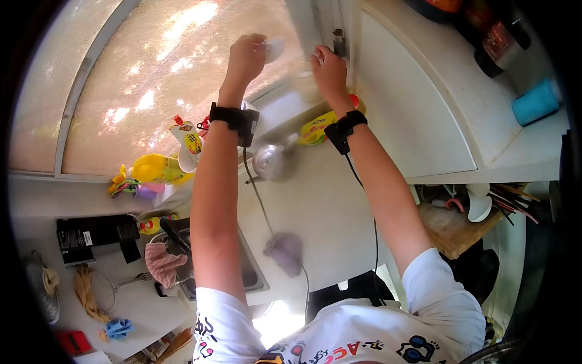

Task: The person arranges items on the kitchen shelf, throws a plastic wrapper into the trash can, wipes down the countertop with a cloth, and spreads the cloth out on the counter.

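Both my arms reach up toward the frosted window (151, 79) and the corner beside it. My left hand (247, 57) is closed on a small whitish, see-through piece (274, 50), blurred and hard to identify. My right hand (330, 71) is raised to its right with curled fingers, beside a dark clip-like piece (339, 43) hanging on a chain. Whether it pinches anything is hidden. Below the hands, a yellow packet (315, 128) lies on the ledge and a clear, rounded vessel (268, 161) stands on the counter.
A purple cloth (284, 253) lies on the counter (327, 212) near the sink (250, 267). At left are a yellow bottle (151, 167) and a white cup (188, 156). Dark bottles (500, 48) and a blue container (536, 103) occupy the right shelf. Cables trail from both wrist straps.
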Demonstrator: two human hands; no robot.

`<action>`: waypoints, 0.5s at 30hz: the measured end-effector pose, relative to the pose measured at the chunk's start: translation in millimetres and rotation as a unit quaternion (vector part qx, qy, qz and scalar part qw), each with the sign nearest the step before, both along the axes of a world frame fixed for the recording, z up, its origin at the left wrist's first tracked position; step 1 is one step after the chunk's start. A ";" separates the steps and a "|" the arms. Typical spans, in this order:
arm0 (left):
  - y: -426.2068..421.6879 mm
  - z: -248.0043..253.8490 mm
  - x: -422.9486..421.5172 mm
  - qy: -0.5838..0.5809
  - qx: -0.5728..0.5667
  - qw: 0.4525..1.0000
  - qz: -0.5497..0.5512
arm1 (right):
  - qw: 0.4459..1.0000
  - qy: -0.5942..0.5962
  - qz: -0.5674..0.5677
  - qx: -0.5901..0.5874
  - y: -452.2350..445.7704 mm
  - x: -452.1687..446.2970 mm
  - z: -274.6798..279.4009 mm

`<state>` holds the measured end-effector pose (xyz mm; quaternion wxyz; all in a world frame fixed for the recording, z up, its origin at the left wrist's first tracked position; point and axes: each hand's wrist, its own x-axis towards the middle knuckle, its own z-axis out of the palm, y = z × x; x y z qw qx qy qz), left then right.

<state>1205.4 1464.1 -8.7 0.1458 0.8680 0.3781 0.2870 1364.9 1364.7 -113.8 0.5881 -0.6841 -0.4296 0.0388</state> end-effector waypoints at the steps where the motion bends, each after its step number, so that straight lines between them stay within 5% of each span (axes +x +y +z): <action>1: -0.9 1.7 -2.9 0.005 -0.007 1.000 -0.006 | 1.000 0.002 -0.002 0.006 2.3 -0.5 -1.0; 8: -5.0 -4.8 -17.3 0.000 -0.045 0.998 -0.034 | 0.989 -0.129 0.038 0.059 -2.0 -6.4 5.5; 11: -2.5 -8.3 -24.9 0.005 -0.037 0.999 -0.037 | 0.991 -0.066 0.111 -0.014 4.0 2.6 9.1; 15: -2.2 -12.1 -28.4 0.011 -0.029 0.999 -0.042 | 0.989 -0.115 0.088 0.033 5.4 11.7 20.9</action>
